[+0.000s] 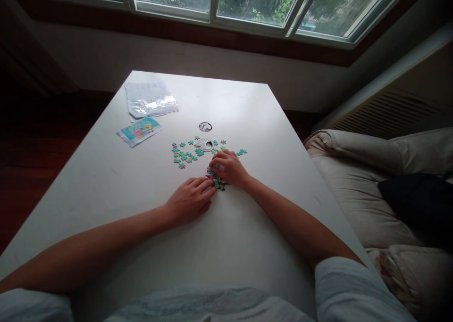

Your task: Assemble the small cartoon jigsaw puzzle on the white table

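Both my hands rest on a white table (106, 180) around a small joined patch of colourful jigsaw pieces (216, 180). My left hand (191, 199) lies palm down, fingers together, its fingertips touching the patch's left edge. My right hand (228, 167) is curled over the patch from the right, fingertips pressing down on pieces; what it pinches is too small to name. Several loose teal jigsaw pieces (186, 154) are scattered just beyond the hands.
A printed picture card (139, 129) and a clear plastic bag (150, 99) lie at the table's far left. Two round tin parts (205, 144) sit by the loose pieces. A cream sofa (357, 180) stands to the right, windows (247, 1) ahead.
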Tool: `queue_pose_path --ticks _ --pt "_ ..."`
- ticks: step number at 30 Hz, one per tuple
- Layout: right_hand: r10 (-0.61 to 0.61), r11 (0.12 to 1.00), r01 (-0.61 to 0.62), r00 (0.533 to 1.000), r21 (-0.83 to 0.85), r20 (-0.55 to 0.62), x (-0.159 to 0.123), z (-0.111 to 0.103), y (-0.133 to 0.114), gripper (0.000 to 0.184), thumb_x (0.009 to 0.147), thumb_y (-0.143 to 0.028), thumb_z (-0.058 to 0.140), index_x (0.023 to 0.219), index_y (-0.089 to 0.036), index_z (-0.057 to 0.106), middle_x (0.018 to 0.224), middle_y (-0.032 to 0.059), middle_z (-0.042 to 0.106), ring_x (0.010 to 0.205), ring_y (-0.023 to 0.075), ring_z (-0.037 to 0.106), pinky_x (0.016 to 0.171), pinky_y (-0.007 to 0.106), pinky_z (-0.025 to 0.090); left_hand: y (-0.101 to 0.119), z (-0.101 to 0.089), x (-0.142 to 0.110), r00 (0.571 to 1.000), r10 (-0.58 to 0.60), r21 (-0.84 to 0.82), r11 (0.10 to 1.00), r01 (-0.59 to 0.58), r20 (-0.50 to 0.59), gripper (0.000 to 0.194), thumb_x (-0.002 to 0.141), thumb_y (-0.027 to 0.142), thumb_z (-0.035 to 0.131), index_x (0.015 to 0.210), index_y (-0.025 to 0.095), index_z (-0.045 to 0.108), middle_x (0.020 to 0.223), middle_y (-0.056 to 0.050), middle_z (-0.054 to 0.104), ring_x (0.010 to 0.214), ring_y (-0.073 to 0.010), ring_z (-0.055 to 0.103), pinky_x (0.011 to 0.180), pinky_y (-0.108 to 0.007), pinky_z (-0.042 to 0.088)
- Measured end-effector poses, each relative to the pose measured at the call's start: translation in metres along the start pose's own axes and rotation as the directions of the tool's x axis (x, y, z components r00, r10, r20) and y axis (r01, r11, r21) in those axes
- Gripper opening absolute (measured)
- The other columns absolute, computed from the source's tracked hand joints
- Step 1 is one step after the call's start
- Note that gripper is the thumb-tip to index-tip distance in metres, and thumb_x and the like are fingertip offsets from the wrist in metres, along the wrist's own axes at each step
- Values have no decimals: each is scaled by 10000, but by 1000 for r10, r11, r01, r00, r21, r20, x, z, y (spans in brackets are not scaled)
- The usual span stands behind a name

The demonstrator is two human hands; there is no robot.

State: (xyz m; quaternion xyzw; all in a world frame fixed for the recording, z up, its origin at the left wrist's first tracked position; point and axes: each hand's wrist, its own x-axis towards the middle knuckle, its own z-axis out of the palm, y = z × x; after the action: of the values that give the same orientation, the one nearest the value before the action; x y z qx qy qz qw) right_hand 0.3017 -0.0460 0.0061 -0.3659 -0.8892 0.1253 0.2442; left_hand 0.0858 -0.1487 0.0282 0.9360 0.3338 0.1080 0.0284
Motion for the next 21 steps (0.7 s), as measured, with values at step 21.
queue_pose_path --ticks 21 --pt "33 999 -33 998 6 58 1 1 -9 155 897 -365 722 1030 -289 743 1099 58 648 1078 260 518 980 429 388 4 -4 3 1000 -18 1 1000 18 25 313 965 233 513 1265 192 591 1343 -123 605 1265 -275 533 1050 -432 431"
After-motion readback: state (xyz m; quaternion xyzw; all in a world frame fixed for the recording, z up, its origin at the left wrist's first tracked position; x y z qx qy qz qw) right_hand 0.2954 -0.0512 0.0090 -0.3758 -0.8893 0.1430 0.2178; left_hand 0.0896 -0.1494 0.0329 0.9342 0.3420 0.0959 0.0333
